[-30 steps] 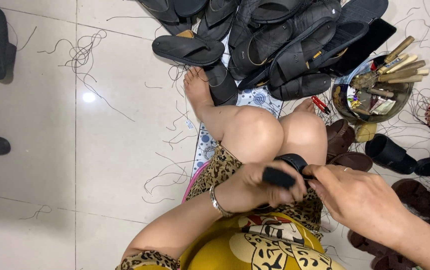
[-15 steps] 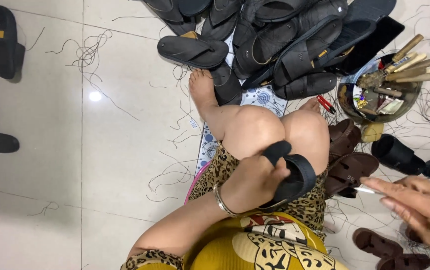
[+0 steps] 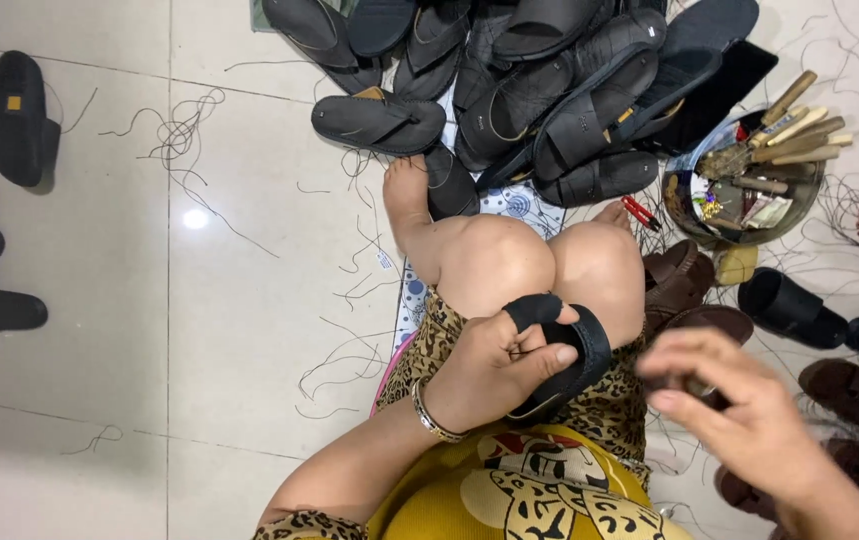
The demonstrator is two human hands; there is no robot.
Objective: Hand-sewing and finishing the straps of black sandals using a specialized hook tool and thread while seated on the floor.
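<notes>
While the left hand grips a black sandal over the lap, right hand blurry, fingers loosely curled, grip unclear, sandal pile ahead

Pale tiled floor, littered and bright.
I see glossy floor tiles with dark grout lines, loose threads upper left, and a lamp's glare spot.

Single view, head-worn camera, looking steeply down over the wearer's lap to the tiled floor. Close range: left hand and right hand fill the lower frame. Sandal pile sits at the top edge. No second view.
</notes>
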